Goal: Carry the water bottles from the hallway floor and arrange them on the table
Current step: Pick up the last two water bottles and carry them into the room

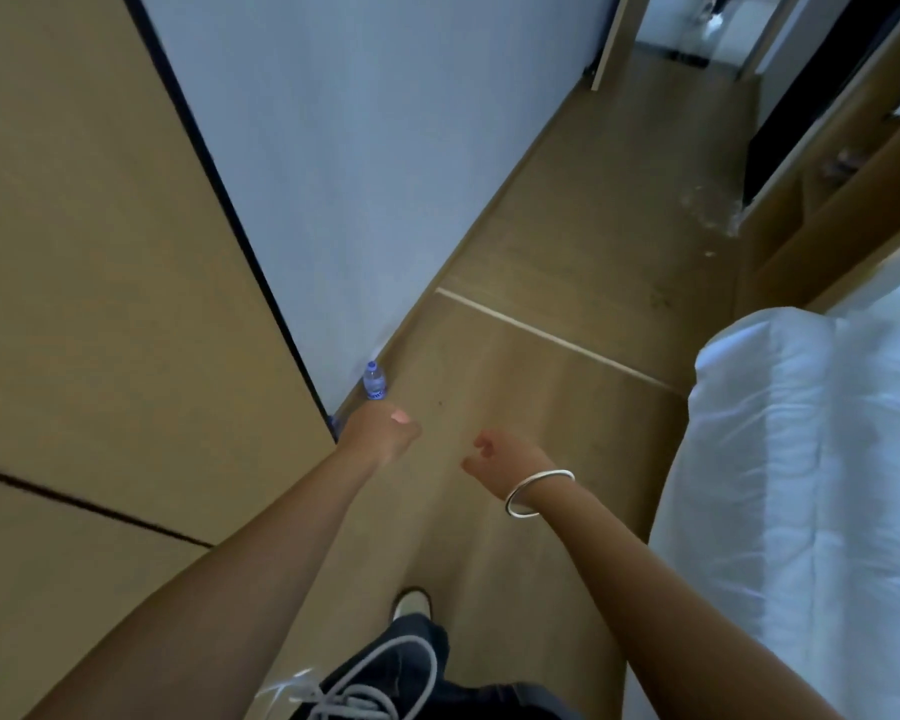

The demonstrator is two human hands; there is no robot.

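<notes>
Here one water bottle (375, 380) stands upright beside two empty hands (385, 428)

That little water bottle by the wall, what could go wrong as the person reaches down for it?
1. The water bottle stands upright in the corner where the white wall meets the wooden panel; a hasty left hand could tip it over and send it rolling.
2. Both hands are empty and the picture is blurred, so the person seems to be moving; the bed edge crowds the right hand.
</notes>
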